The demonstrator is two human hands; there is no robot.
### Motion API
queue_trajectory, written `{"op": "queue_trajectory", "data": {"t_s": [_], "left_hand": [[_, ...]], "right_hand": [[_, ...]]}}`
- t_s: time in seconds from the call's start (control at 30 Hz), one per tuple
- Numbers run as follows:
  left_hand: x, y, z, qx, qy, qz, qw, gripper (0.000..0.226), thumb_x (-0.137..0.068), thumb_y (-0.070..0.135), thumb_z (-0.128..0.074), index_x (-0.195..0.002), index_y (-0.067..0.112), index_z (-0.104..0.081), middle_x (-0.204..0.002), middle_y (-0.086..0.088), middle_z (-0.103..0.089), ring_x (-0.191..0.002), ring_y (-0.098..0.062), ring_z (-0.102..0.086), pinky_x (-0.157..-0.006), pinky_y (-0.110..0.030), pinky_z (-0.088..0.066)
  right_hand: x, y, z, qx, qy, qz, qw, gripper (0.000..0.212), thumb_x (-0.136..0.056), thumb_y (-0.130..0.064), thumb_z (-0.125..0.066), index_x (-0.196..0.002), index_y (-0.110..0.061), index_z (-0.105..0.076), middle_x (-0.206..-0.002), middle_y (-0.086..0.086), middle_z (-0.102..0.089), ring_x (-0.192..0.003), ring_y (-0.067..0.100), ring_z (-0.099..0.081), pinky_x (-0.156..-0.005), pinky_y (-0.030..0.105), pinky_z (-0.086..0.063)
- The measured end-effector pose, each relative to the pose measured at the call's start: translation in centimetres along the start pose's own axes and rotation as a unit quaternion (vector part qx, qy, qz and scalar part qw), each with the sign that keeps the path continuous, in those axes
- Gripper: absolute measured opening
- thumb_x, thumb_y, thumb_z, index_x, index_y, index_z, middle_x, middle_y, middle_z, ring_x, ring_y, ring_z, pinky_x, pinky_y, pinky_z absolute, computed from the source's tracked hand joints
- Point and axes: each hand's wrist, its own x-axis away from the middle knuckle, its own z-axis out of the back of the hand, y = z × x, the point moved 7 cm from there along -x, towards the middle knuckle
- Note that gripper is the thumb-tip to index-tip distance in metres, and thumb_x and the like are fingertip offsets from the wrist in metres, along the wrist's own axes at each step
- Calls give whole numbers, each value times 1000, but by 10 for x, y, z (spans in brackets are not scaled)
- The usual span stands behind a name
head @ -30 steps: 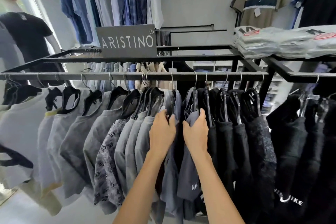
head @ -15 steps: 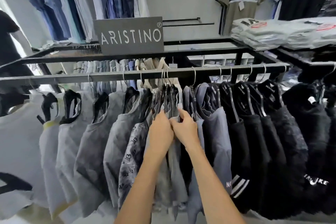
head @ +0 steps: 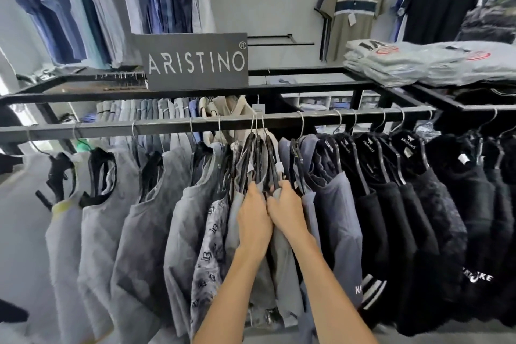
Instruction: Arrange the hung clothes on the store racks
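A black metal rail (head: 167,128) crosses the view with shirts on black hangers. Grey shirts (head: 145,220) hang on the left, a slate-blue shirt (head: 337,220) just right of centre, and black shirts (head: 418,204) further right. A tight bunch of grey shirts on hangers (head: 258,159) hangs at the middle. My left hand (head: 252,218) and my right hand (head: 287,209) sit side by side against that bunch, with their fingertips tucked into the fabric just under the hanger shoulders. The fingertips are hidden between the shirts.
A dark ARISTINO sign (head: 195,61) stands on the rack's top shelf (head: 307,84). Folded grey shirts (head: 405,64) are stacked at the right. Blue shirts (head: 83,3) and polo shirts (head: 354,8) hang on the back wall.
Both hands have come together on the middle bunch of grey shirts, and the slate-blue shirt now hangs apart to their right. The view has shifted left along the rail.
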Motion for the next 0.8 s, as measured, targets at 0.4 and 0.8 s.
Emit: {"op": "queue_trajectory", "data": {"t_s": [0.4,0.8], "left_hand": [[5,31,-24,-12,7,-7,1000,45,-98,9,-43,-142,1,-36,-111,-16,-64,-92,-29,-59,-64,-28,-35],[4,18,-26,60,25,12,998,65,-98,12,-39,-157,17,-9,-122,-10,-62,-104,-26,-61,-84,-42,-52]], "right_hand": [[-18,16,36,11,-3,37,999,33,-93,3,-43,-126,2,-49,-119,13,-63,-112,32,-57,-63,24,-28],[-16,13,26,-25,-62,74,995,21,-95,4,-43,-115,-3,-44,-128,7,-56,-113,24,-55,-81,24,-39]]}}
